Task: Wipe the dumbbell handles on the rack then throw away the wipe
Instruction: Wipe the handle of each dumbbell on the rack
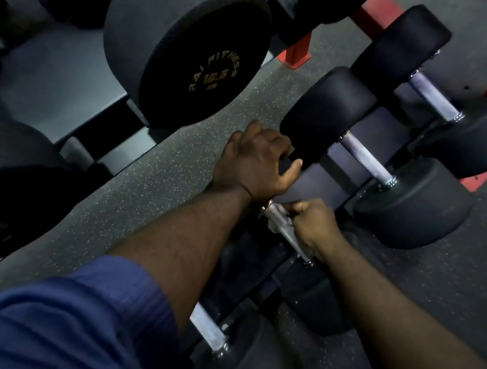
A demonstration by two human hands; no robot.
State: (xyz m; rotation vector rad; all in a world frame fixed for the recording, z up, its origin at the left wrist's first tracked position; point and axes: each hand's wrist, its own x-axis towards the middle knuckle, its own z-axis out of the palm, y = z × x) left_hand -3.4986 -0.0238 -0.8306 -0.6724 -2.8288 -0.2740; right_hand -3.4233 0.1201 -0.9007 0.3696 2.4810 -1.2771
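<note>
**Wiping stage, head view.** The right hand (315,223) is clenched round a white wipe (277,222), pressing it about a steel dumbbell handle (298,247) on the low rack (379,132). Wipe and bar lie inside the curl of these fingers, and a bare stretch of bar shows just below them. The left hand (255,160) hooks its fingers over a dark dumbbell head (283,162) just beyond the right thumb. Which dumbbell that head belongs to cannot be told. Farther out from both sets of fingertips lie two more handles (366,155), probably still to be wiped.

**Likely faults:**
- The wipe may bunch on one side of the bar, leaving the underside untouched.
- A hard stroke could roll the dumbbell and nip the left fingers between heads.
- A loosened grip would drop the wipe onto the speckled floor (176,158).
</note>
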